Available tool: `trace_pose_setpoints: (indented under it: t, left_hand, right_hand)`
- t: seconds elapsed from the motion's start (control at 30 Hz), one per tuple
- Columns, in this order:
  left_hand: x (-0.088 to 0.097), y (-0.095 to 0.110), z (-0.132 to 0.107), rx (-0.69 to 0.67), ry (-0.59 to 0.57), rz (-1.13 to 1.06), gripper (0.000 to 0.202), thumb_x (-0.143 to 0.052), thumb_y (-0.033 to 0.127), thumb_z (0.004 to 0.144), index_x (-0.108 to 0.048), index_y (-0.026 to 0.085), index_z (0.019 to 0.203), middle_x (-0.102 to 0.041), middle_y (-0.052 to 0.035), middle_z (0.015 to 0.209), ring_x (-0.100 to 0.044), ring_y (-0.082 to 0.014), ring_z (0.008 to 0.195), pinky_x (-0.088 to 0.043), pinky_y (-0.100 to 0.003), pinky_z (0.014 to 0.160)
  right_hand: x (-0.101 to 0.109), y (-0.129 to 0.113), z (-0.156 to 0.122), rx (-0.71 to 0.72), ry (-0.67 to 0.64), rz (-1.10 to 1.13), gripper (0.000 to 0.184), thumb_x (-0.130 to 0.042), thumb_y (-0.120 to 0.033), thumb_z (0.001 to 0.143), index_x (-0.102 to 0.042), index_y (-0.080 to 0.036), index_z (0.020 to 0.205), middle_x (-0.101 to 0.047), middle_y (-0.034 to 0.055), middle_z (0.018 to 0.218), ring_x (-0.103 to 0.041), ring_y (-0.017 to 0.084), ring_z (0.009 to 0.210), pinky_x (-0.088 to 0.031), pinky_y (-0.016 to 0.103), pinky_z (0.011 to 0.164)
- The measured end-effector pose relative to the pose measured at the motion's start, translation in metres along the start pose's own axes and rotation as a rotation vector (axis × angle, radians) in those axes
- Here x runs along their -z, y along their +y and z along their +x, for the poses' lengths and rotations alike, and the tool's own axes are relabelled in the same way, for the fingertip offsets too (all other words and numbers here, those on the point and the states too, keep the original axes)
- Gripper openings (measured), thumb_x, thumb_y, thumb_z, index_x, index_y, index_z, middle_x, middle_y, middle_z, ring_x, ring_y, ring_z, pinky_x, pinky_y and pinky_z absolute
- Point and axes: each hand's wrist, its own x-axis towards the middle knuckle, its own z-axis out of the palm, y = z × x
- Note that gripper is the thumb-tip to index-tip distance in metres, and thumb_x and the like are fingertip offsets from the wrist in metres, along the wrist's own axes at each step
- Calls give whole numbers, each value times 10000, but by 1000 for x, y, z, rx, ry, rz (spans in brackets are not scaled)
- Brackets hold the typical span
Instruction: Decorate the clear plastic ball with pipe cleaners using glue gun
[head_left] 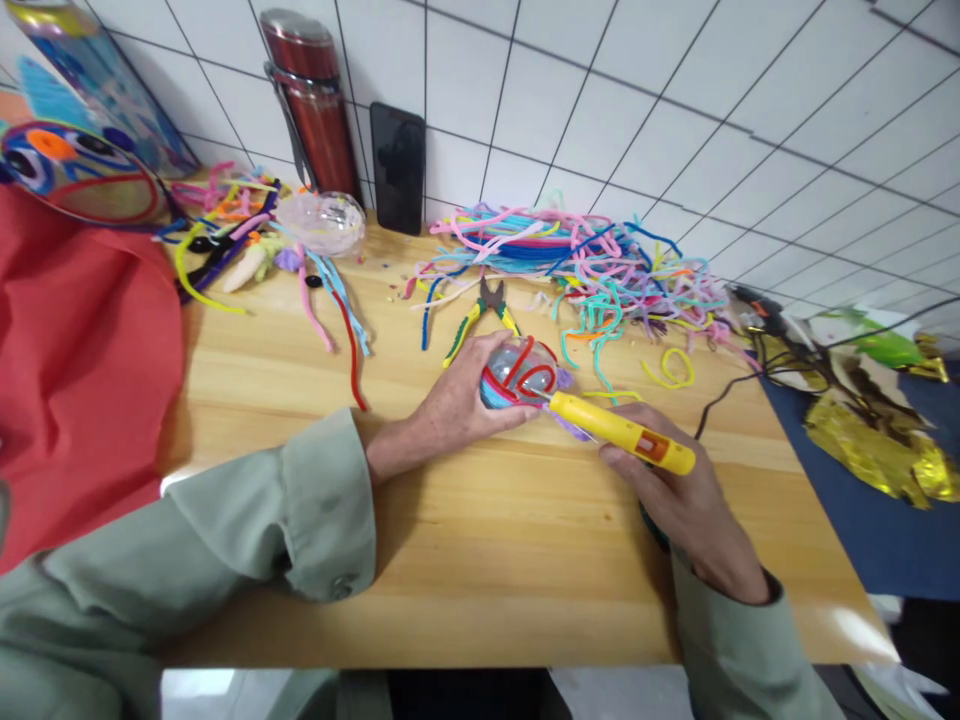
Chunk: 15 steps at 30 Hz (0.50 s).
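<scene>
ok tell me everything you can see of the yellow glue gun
The glue gun has a plastic-looking yellow body with a reddish-orange panel in its side near the rear end, and a thin nozzle at the front. The right hand holds it and hides most of its handle. It sits at a slant, its rear toward the person's right, its nozzle aimed at the clear ball in the left hand; whether the tip touches is hard to tell.

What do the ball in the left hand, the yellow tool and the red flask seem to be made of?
Ball: probably clear, shiny plastic, as it looks transparent; thin glass is possible. Yellow tool: likely hard, smooth plastic, from its evenly coloured body. Red flask: perhaps lacquered metal, because of its glossy, streaked highlights.
</scene>
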Motion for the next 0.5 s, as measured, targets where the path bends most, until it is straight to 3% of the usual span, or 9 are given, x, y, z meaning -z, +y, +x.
trace_pose_setpoints:
  t: [0.5]
  left_hand:
    - [-2,4,2,-1,-13,-23,907,-946,577,938,-512,242,1660,-650,-199,1668,-626,-414,1592,-510,-646,1376]
  right_hand:
    - [-1,-1,2,66,-10,-27,104,-722,-409,1141,-774,-319,1139,-806,24,1016,-769,240,887,-615,352,791]
